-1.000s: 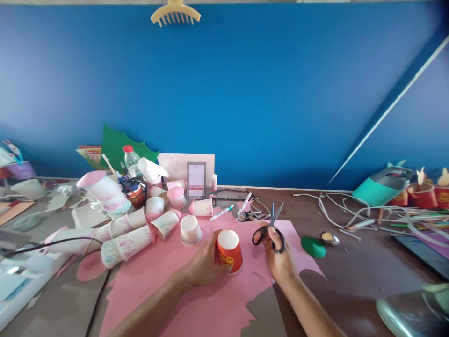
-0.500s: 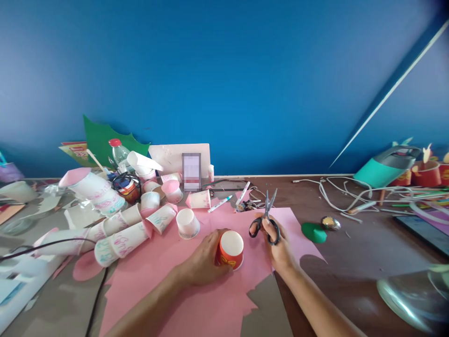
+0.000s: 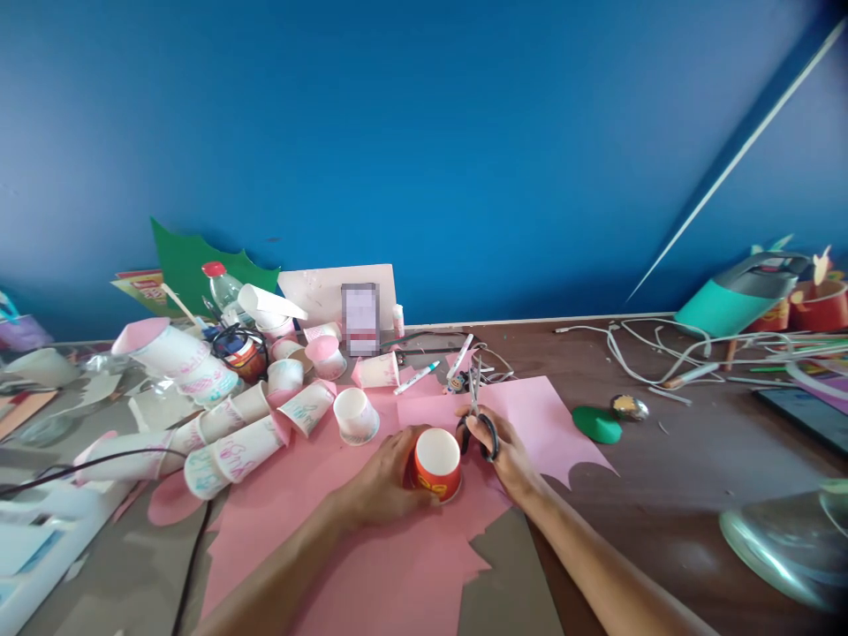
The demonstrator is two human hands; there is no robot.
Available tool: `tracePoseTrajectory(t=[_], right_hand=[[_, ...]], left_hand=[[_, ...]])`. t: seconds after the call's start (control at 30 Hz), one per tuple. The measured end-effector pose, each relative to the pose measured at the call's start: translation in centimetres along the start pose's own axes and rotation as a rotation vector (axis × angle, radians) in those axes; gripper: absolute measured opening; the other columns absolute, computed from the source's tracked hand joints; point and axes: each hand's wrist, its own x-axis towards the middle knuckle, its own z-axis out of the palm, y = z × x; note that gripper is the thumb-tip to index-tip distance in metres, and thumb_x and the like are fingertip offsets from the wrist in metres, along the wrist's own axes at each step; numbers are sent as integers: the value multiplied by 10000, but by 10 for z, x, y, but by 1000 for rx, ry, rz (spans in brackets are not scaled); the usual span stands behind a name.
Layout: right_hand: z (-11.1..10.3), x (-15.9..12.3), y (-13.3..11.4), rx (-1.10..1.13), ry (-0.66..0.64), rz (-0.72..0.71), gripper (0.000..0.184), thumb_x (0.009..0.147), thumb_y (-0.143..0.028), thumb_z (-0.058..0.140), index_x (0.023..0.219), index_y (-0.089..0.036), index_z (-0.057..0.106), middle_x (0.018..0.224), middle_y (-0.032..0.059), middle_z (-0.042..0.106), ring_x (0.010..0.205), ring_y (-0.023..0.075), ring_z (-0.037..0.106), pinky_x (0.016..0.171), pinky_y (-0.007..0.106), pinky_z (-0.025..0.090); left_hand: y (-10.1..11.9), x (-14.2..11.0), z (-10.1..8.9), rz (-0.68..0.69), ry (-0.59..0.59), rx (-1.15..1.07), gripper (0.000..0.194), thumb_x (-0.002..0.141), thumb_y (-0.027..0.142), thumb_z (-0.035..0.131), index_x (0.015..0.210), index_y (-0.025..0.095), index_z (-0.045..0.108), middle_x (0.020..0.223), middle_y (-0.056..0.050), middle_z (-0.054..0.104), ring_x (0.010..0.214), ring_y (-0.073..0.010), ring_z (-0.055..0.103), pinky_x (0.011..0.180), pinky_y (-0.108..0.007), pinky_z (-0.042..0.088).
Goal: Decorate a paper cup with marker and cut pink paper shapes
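My left hand (image 3: 388, 484) is wrapped round the left side of a red paper cup (image 3: 438, 481) with yellow print. The cup stands upside down on cut pink paper (image 3: 318, 565), its pale recessed base facing up. Just right of the cup, my right hand (image 3: 507, 455) grips black-handled scissors (image 3: 488, 435) with the blades pointing away from me. Those blades look nearly together. Behind my left hand stands a white paper cup (image 3: 356, 417), also base up.
Several decorated white cups (image 3: 245, 446) lie joined at the left. A phone (image 3: 360, 320) leans on a pale board at the back. Markers (image 3: 417, 378), a green paper piece (image 3: 597, 424), white cables (image 3: 623, 358) and a clear jar (image 3: 782, 552) lie around. A black cord (image 3: 192, 565) crosses the left.
My right hand has moved left with the scissors, close to the red cup, and the blades have come closer together. My left hand stays on the cup.
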Motion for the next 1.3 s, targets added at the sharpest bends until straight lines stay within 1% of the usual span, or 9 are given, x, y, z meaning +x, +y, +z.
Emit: tracePoseTrajectory(t=[0.1,0.33,0.63,0.73,0.83,0.93,1.07,1.2,1.3], right_hand=[[0,0,0,2,-3,5,370,816,-529,593,959,-191,633,627,1,666,591,180,562,580,295,375],[0,0,-2,15,-3,4,377,813,-542,594,948,-193,639,610,-5,658,573,175,568,574,295,388],[0,0,4,43,-26,21,368,820,-519,605,986,-193,640,631,-3,668,570,175,579,580,300,406],[-1,0,2,13,-27,22,364,806,-511,627,983,-194,652,648,-1,674,575,170,574,582,296,412],[0,-1,0,18,-17,42,352,786,-505,647,966,-203,665,666,-3,674,573,168,568,572,291,421],[2,-1,-1,30,-4,46,341,768,-500,664,941,-207,672,673,-5,673,567,163,564,559,287,419],[3,0,-2,54,-4,33,330,754,-498,665,895,-200,665,619,-10,658,529,152,542,521,278,396],[4,-1,-4,37,0,35,331,749,-496,662,888,-196,669,599,-10,653,521,149,533,513,279,388],[3,-1,-4,14,1,30,352,758,-506,655,919,-192,674,616,-8,658,554,156,549,545,287,405]], left_hand=[[-2,-1,0,18,-12,21,562,624,276,769,1141,265,548,1130,-26,616,1011,-250,553,876,-357,450],[-8,0,0,26,-37,48,629,618,313,790,1186,253,528,1195,-56,595,1071,-277,532,931,-397,425],[-9,0,-6,135,-116,94,661,647,386,778,1238,236,522,1278,-84,567,1148,-310,505,1007,-424,383],[-14,-2,-8,145,-120,76,735,664,420,768,1309,244,464,1335,-92,523,1214,-314,470,1050,-425,354],[-18,-3,-9,145,-108,25,895,666,455,766,1416,240,329,1425,-123,427,1313,-323,381,1096,-439,311],[-20,-3,-10,212,-92,-28,1000,652,480,774,1459,226,240,1470,-152,362,1359,-322,322,1118,-460,284],[-15,-1,-11,309,-54,-30,896,717,488,722,1453,246,271,1486,-144,349,1382,-309,294,1128,-482,259],[-9,2,-11,358,-81,-11,737,751,462,698,1397,264,402,1481,-120,379,1390,-308,288,1127,-490,256],[-9,4,-11,354,-112,-18,596,783,417,680,1330,268,497,1432,-100,458,1386,-288,304,1121,-473,279]])
